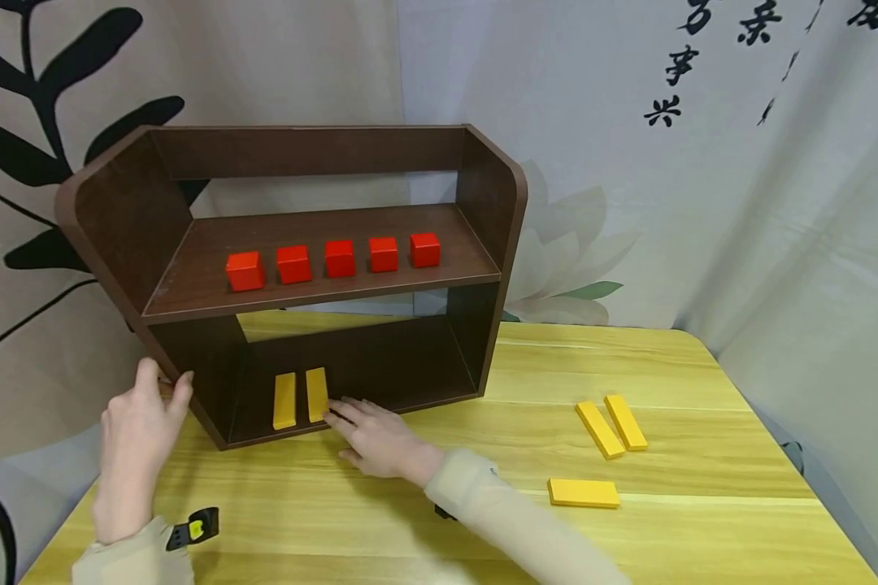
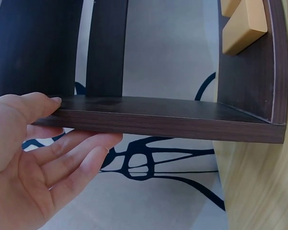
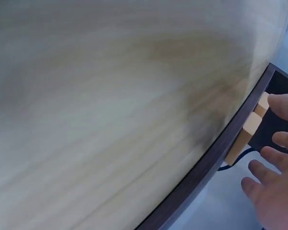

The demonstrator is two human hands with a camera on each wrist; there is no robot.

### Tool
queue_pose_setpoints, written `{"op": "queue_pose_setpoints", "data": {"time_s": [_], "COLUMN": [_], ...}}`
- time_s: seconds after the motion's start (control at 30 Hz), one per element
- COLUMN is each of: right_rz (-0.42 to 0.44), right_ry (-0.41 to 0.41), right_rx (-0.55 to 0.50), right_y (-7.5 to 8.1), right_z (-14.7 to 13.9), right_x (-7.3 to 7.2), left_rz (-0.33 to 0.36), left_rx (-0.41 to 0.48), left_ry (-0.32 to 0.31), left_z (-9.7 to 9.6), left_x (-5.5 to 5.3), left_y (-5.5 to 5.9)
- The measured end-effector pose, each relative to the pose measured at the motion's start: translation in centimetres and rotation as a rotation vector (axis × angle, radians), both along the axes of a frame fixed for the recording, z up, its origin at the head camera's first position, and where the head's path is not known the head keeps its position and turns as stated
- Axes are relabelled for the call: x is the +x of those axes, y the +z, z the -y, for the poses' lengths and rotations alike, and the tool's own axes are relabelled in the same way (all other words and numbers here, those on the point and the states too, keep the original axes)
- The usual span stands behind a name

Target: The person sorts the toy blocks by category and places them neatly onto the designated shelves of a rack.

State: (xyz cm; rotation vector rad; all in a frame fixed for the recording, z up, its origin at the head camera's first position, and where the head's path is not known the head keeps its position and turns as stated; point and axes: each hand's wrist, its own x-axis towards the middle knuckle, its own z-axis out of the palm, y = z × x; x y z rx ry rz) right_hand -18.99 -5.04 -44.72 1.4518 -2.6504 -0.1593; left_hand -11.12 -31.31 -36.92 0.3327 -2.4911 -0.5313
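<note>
A dark brown two-tier wooden shelf (image 1: pixel 315 301) stands on the table. My left hand (image 1: pixel 141 426) grips the front edge of its left side panel, thumb on the inner face and fingers on the outer, as the left wrist view shows. On the lower tier lie two yellow blocks, a left one (image 1: pixel 284 401) and a right one (image 1: pixel 317 395), side by side with a small gap. My right hand (image 1: pixel 384 443) is at the lower front edge, its fingers loosely extended and fingertips beside the right block. Whether they touch it, I cannot tell.
Several red cubes (image 1: pixel 340 258) sit in a row on the upper tier. To the right on the wood-grain table (image 1: pixel 497 520) lie more yellow blocks: two slanted ones close together (image 1: pixel 601 430) and one crosswise (image 1: pixel 584 493). A printed curtain (image 1: pixel 556 97) hangs behind.
</note>
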Motion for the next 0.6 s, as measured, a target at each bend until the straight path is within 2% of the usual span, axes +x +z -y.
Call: {"op": "queue_pose_setpoints", "data": {"time_s": [0.3, 0.43, 0.6], "right_rz": [-0.017, 0.01, 0.054], "right_ry": [0.05, 0.047, 0.056], "right_rx": [-0.081, -0.108, -0.207], "right_y": [0.0, 0.2, 0.5], "right_z": [-4.0, -6.0, -8.4], "right_x": [-0.8, -1.1, -1.5], "left_rz": [0.017, -0.003, -0.006], "left_rx": [0.011, 0.007, 0.006], "left_ry": [0.0, -0.001, -0.001], "left_z": [-0.2, -0.1, -0.1], "left_x": [0.0, -0.1, -0.1], "left_y": [0.2, 0.1, 0.1]}}
